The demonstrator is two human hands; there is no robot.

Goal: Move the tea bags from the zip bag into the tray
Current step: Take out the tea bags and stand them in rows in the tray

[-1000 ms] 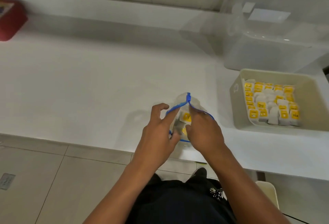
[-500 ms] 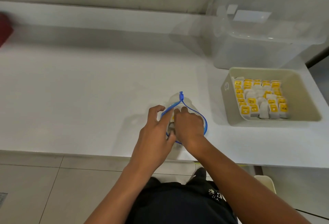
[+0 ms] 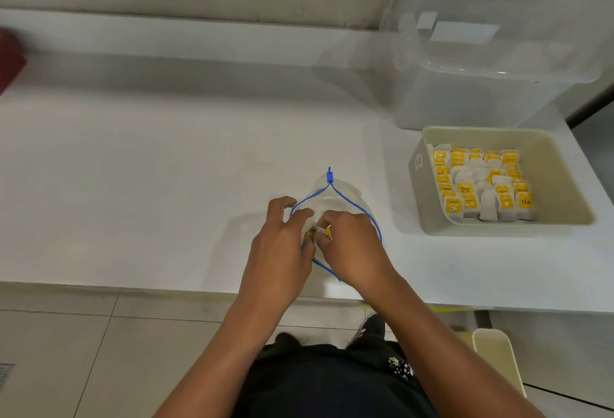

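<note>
White counter (image 3: 149, 185); hands (image 3: 319, 238) inside zip bag (image 3: 352, 200), contents mostly hidden, perhaps tea bags.

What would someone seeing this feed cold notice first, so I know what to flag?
First, both hands at the near edge of the white counter: the left hand holds open the clear zip bag with its blue zipper, while the right hand reaches inside and pinches a yellow-tagged tea bag. Next, to the right, the beige tray, partly filled with rows of yellow-tagged tea bags, in front of a clear plastic bin.
</note>
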